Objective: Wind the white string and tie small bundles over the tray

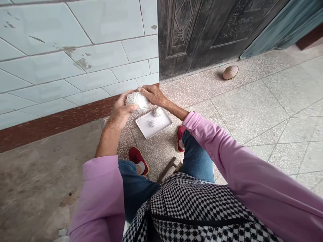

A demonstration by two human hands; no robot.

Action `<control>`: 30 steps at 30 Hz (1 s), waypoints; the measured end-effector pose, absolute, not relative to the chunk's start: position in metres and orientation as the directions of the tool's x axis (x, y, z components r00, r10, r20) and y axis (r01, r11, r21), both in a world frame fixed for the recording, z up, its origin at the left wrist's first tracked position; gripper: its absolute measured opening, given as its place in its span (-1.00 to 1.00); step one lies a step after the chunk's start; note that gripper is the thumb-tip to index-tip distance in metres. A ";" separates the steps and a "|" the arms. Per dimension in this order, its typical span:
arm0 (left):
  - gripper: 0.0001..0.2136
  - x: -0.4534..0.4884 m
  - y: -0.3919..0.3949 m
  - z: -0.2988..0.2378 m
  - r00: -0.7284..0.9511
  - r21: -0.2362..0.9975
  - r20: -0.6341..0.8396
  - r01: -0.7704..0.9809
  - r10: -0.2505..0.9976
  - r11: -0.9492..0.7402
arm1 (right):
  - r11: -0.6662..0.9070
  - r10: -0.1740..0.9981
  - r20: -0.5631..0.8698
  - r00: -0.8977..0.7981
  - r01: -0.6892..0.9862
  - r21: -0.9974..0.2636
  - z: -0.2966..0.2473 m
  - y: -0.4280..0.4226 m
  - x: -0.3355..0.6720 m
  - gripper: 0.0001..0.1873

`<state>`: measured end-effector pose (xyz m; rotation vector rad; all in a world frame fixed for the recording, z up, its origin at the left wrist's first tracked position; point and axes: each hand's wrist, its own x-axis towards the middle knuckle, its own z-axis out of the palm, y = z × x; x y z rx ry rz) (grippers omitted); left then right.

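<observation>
A round, shaggy white yarn pom-pom (138, 102) is held up in front of me, its strands fanning outward. My left hand (120, 112) wraps around its left side, with the thumb across the front. At its upper right edge, my right hand (151, 94) is closed with the thumb and fingers against the strands; the fingertips are partly hidden. Below the hands, a shallow white tray (147, 133) lies on the floor. Inside it are a small white yarn bundle (158, 112) and a loose tangle of white thread ends (152, 123).
A tiled wall (106, 57) with a red-brown base strip stands ahead on the left, beside a dark carved door (191, 37). A worn, roundish brown object (230, 72) lies on the speckled floor (244, 97). Part of a wooden stool (168, 169) shows between my legs.
</observation>
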<state>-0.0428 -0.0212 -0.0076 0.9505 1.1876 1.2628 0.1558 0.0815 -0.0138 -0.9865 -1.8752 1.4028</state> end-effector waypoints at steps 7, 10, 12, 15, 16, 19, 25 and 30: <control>-0.22 -0.044 -0.029 -0.006 0.045 0.948 -0.303 -0.085 0.952 0.306 | 0.212 0.854 0.069 -0.515 0.223 -0.952 -0.017 0.080 0.153 -0.25; -0.21 -0.039 -0.029 -0.007 0.000 0.954 -0.292 -0.070 0.956 0.291 | 0.209 0.847 0.056 -0.529 0.233 -0.950 -0.020 0.082 0.153 -0.25; -0.25 -0.035 -0.030 -0.006 -0.018 0.961 -0.273 -0.049 0.962 0.272 | 0.223 0.840 0.067 -0.538 0.230 -0.947 -0.022 0.085 0.152 -0.25; -0.31 -0.027 -0.033 -0.003 -0.015 0.973 -0.231 -0.024 0.973 0.230 | 0.247 0.841 0.090 -0.533 0.232 -0.941 -0.026 0.094 0.151 -0.24; -0.31 -0.024 -0.035 -0.002 -0.012 0.976 -0.217 -0.027 0.976 0.216 | 0.252 0.844 0.094 -0.527 0.235 -0.939 -0.028 0.097 0.151 -0.24; -0.32 -0.016 -0.038 -0.004 0.005 0.981 -0.178 -0.078 0.984 0.178 | 0.244 0.855 0.082 -0.513 0.257 -0.935 -0.031 0.101 0.152 -0.28; -0.23 -0.025 -0.027 -0.020 0.091 0.969 -0.057 -0.236 0.994 0.077 | 0.268 0.799 -0.001 -0.601 0.358 -0.894 -0.028 0.090 0.152 -0.47; -0.13 -0.052 -0.015 -0.019 -0.121 0.956 -0.117 -0.283 0.986 0.078 | 0.318 0.760 0.005 -0.650 0.365 -0.875 -0.030 0.077 0.140 -0.48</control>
